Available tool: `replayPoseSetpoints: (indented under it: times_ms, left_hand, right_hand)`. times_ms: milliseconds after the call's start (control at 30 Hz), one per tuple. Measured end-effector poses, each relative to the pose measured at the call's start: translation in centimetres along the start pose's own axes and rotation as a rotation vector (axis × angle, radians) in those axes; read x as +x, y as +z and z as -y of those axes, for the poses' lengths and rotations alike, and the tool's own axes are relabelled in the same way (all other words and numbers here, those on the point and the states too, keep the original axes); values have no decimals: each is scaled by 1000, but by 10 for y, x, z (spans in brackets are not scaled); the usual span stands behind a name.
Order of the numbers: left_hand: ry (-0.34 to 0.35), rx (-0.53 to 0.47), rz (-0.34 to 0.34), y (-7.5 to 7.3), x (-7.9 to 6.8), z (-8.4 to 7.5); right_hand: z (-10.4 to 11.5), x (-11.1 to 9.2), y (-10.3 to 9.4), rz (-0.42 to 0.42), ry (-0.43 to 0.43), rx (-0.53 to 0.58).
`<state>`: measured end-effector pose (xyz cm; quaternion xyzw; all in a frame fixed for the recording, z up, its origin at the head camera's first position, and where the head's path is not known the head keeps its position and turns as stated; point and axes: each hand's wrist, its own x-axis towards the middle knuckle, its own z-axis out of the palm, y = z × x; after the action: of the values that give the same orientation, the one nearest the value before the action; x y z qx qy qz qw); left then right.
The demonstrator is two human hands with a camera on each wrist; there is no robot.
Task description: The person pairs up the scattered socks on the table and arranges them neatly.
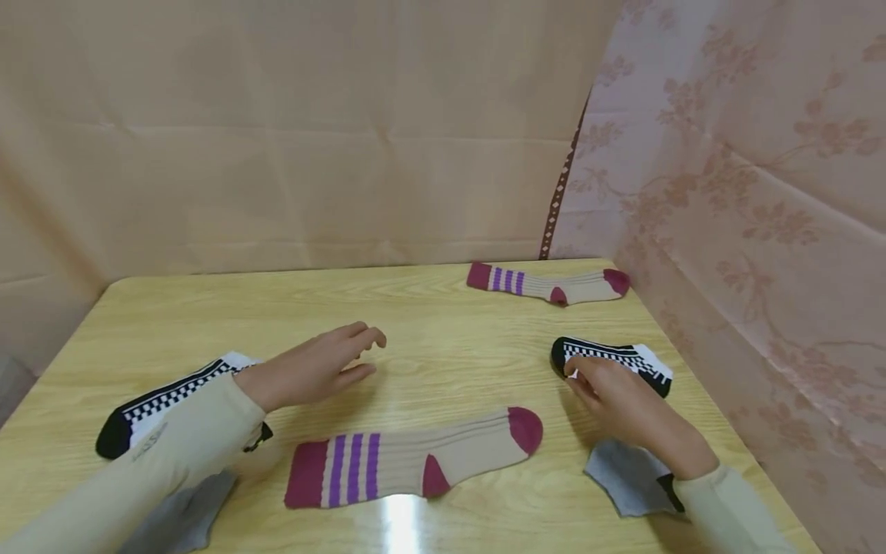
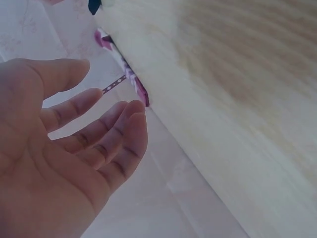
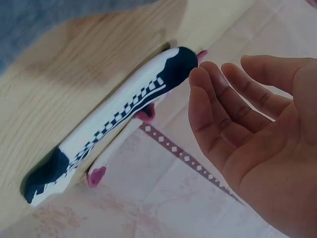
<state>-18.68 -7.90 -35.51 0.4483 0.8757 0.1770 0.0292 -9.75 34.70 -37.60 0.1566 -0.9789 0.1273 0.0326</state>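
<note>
Head view shows six socks lying spread on a wooden table point(image 1: 429, 327), with both hands of a person above them. The left hand point(image 1: 314, 365) hangs over the table with its fingers relaxed and a little bent; it holds nothing, and its grip is released. Under its wrist and sleeve point(image 1: 176, 442) lies one checkered sock point(image 1: 162, 400), partly covered, and nearer to the person is one grey sock point(image 1: 183, 515). The right hand point(image 1: 612, 400) is just beside the dark toe of the other checkered sock point(image 1: 626, 354); its fingers bend loosely, and the right wrist view shows nothing grasped between them, but whether a fingertip touches the fabric I cannot tell. Below this hand lies the other grey sock point(image 1: 626, 477), partly hidden by the arm. The near striped sock point(image 1: 401, 454) lies flat between the hands, and the far striped sock point(image 1: 533, 285) rests near the back edge. I judge that the socks lie flat and apart so that each pattern can be seen and each one taken separately. As for writing, the left sleeve has a faint grey mark, perhaps letters, too blurred to read; I can read no brand on the socks.
</note>
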Motion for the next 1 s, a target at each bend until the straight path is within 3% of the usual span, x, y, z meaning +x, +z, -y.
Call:
replayPoseSetpoints:
  times_ms: [233,467,600,767,867,1000]
  left_hand:
    - [37,13,-35,-5,22,7]
    - [48,-10,-16,-9,49,12]
    - [38,-22,9,-7,67,16]
    - [33,-37,14,-3,88,20]
    - [33,-42,14,-1,96,23]
    - [30,-43,8,2,103,26]
  right_hand:
    - [-14,4,-8,-58,-26,3]
    - [-35,14,-16,-107,-7,2]
    - [-51,22,-19,-112,25,-7]
    - [-69,32,-19,-179,23,-4]
    - [-77,37,-19,-191,10,16]
    - [-83,39,-20,-184,58,-6]
